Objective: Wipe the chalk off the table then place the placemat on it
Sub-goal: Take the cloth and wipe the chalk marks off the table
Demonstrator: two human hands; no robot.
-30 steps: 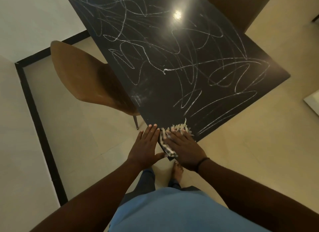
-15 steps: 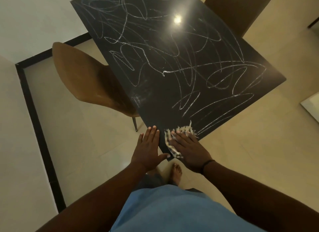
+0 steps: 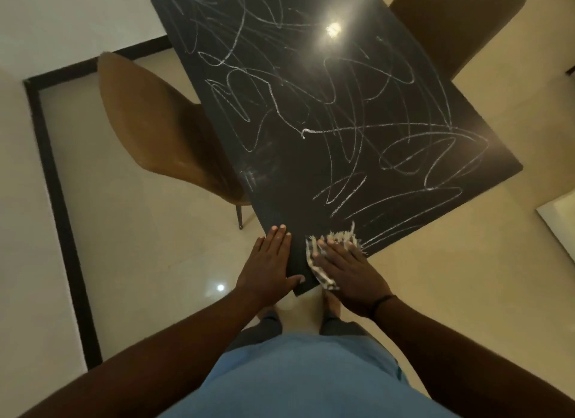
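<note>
Low in the frame, a fringed checked cloth (image 3: 323, 259) lies on the black table's (image 3: 311, 156) near corner; the right hand (image 3: 348, 274) presses it, fingers flat; the left hand (image 3: 267, 265), fingers straight, rests flat beside it; chalk scribbles (image 3: 342, 131) spread above.

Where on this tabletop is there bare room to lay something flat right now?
Nothing stands on the black table, though white chalk scribbles cover most of it. Only the near corner is crowded: the left hand lies flat there, and the right hand presses the fringed checked cloth.
</note>
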